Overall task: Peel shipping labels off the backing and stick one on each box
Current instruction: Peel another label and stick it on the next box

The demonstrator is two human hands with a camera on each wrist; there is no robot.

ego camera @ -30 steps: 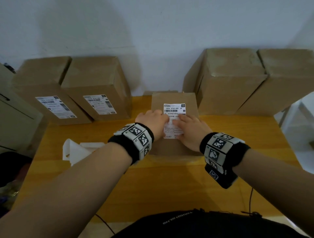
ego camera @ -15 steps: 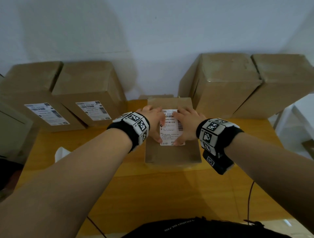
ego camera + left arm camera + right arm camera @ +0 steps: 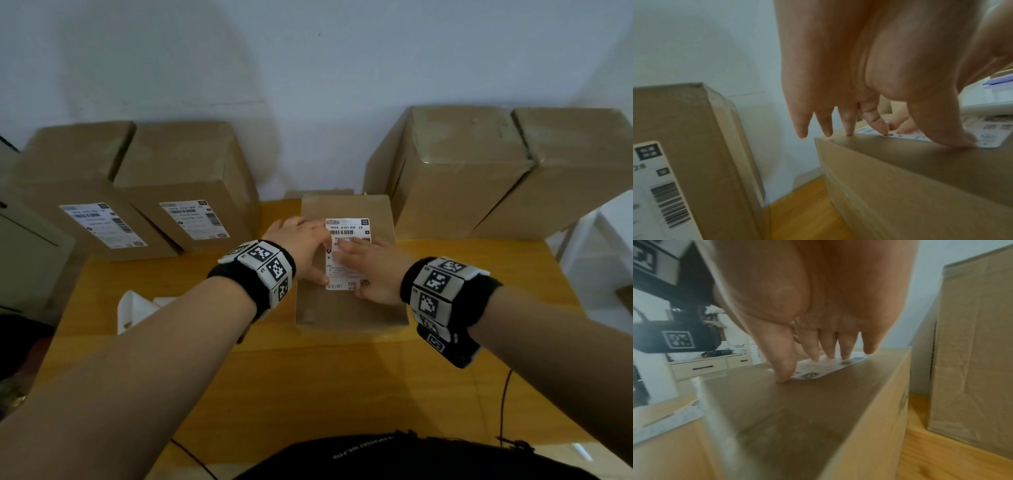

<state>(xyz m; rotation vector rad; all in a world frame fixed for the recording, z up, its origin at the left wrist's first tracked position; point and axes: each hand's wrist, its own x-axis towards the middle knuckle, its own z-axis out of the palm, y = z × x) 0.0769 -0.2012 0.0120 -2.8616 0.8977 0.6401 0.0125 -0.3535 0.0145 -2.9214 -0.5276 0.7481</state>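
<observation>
A brown cardboard box [image 3: 346, 310] stands in the middle of the wooden table, with a white shipping label [image 3: 347, 230] lying flat on its top. My left hand [image 3: 301, 245] rests on the label's left edge, fingers straight; the left wrist view shows its fingertips [image 3: 877, 125] and thumb touching the label [image 3: 990, 128]. My right hand [image 3: 371, 265] lies flat over the label's right half. In the right wrist view its straight fingers [image 3: 828, 347] and thumb press down on the label [image 3: 824, 368]. Neither hand holds anything.
Two boxes with labels on their fronts [image 3: 102, 224] [image 3: 195, 219] stand at the back left. At the back right stand two plain boxes [image 3: 448, 171] [image 3: 575, 164]. Crumpled white backing paper [image 3: 137, 308] lies on the table [image 3: 308, 383] to the left. A cable [image 3: 503, 404] hangs at the front right.
Both hands have slid along the label while pressing it to the box top; the label's upper part with the barcode is uncovered again. The head view has shifted slightly.
</observation>
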